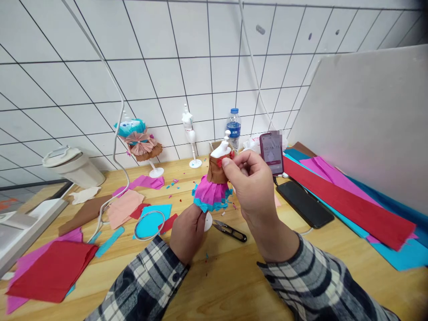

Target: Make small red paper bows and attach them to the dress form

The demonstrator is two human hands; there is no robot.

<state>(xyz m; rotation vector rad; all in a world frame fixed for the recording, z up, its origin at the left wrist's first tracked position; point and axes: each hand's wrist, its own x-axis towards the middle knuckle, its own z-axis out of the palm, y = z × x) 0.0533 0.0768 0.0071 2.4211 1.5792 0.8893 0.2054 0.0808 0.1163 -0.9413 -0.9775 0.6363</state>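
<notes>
A small white dress-form mannequin [223, 147] stands before me, slightly tilted, in a brown paper bodice [216, 173] and a magenta skirt [211, 192] with a ruffled blue hem. My left hand [187, 232] is closed around its stand just under the skirt; the fingers partly hide the pole, and the round white base shows beside them. At the top of the bodice, my right hand [256, 189] pinches a red paper bow [220, 161] between thumb and forefinger, pressed against the chest. Black-handled thread snips [230, 231] lie on the table just right of the base.
Behind stand a bare mannequin [189, 129], a dressed mannequin [142, 145] and a water bottle [234, 122]. Coloured crepe paper [53, 269] lies left, long strips [347, 196] right. A black phone [305, 203], an upright phone [272, 154] and a white cable [115, 147] are nearby.
</notes>
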